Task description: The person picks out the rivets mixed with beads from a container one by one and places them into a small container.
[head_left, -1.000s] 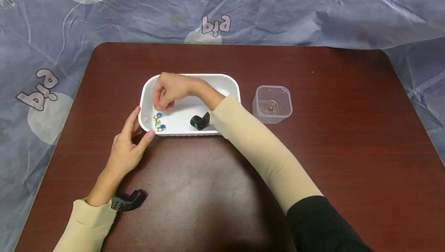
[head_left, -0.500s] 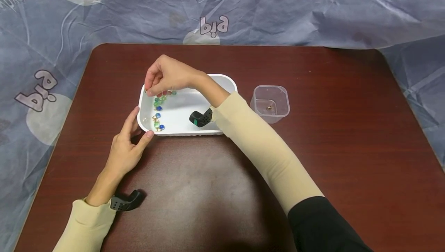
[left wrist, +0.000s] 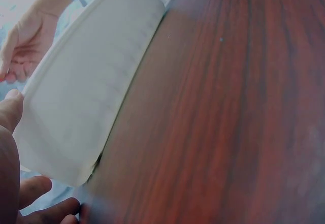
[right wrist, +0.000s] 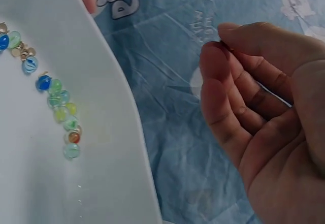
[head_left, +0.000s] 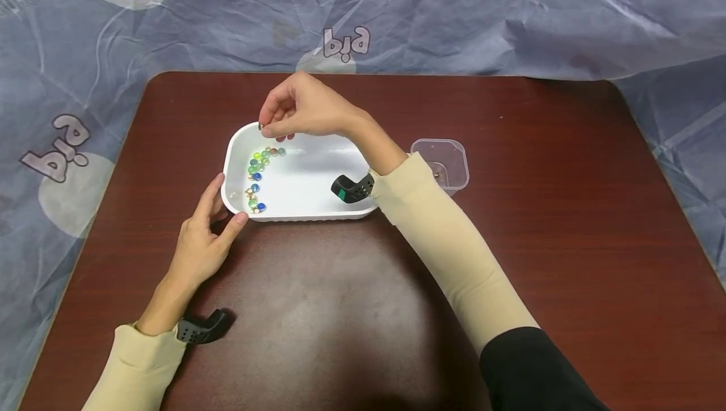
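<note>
My right hand is above the back left rim of a white tray. Between thumb and forefinger it pinches a small gold-coloured piece, mostly hidden by the fingertips in the right wrist view. In the tray's left part, several glass marbles in green, blue and yellow lie in a curved line, with small gold-coloured pieces among them. My left hand rests at the tray's front left corner, thumb at the front rim and spread fingers along the left side.
A clear square plastic container stands right of the tray, with a small gold-coloured piece inside; my right sleeve partly covers its front. The brown table carries both, and a patterned blue-grey cloth lies beyond its back edge.
My right hand, low over the tray's left part a second ago, has risen with the gold-coloured piece, first toward the back left rim, then rightward. The left hand stays at the corner.
</note>
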Motion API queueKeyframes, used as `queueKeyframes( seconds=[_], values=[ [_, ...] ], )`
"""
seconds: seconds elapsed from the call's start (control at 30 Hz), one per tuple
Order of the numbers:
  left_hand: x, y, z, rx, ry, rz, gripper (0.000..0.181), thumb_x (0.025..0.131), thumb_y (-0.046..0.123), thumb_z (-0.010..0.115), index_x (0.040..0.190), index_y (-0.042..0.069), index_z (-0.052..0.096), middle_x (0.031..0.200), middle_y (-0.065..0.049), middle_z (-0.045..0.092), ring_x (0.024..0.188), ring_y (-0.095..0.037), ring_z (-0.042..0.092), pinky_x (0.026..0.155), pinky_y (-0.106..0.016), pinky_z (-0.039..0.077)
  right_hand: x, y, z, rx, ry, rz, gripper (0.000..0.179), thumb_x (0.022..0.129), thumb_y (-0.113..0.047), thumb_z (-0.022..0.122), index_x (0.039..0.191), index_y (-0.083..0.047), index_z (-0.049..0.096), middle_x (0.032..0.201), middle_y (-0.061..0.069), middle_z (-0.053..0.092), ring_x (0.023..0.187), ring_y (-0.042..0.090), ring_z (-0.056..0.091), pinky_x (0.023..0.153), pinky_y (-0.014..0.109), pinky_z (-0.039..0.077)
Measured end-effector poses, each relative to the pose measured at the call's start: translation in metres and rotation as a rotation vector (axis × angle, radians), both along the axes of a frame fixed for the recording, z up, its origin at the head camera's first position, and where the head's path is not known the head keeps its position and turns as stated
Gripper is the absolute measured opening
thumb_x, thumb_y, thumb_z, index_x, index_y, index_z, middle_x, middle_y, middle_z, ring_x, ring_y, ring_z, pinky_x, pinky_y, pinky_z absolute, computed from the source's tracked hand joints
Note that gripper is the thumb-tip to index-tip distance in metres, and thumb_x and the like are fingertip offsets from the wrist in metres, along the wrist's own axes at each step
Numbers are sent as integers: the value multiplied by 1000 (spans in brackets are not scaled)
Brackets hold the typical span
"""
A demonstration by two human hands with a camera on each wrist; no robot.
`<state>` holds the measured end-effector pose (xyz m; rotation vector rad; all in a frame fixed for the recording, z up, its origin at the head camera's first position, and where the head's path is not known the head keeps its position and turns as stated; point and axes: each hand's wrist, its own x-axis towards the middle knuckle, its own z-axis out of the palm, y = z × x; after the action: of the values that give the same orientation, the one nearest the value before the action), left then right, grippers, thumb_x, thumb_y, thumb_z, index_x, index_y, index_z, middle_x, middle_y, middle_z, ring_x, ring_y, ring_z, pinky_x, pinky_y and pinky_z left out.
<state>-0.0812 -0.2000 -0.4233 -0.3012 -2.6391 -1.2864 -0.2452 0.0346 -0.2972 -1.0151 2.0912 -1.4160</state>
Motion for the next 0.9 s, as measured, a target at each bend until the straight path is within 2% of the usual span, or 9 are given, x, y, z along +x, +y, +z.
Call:
queueKeyframes(
  seconds=[0.2,0.43,0.67,0.9],
  values=[
    [-1,2,-1,-5,-4,3,71,97,20,66,157,15,29,136,-17,58,109,-36,63,91,-6,36,6,26,7,-22,5,-47,7,84,-3,77,88,0,74,79,13,71,70,27,68,68,39,55],
    [0,3,0,-5,-10,10,70,97,20,66,156,14,29,136,-17,58,109,-36,62,90,-6,36,16,52,8,-58,-20,-112,6,83,-2,78,88,0,74,77,15,70,68,30,66,67,38,55],
    [1,1,1,-3,-7,9,70,97,21,65,157,12,28,137,-19,57,110,-39,63,89,-3,34,27,80,10,-54,-12,-155,6,82,-1,79,86,0,74,75,15,69,66,32,64,62,32,54],
    [0,0,1,-4,-9,6,71,98,22,65,157,14,27,137,-20,57,111,-39,62,89,-3,34,30,115,3,-60,-9,-232,8,80,2,78,86,4,73,74,13,70,64,24,65,60,29,54]
  ],
)
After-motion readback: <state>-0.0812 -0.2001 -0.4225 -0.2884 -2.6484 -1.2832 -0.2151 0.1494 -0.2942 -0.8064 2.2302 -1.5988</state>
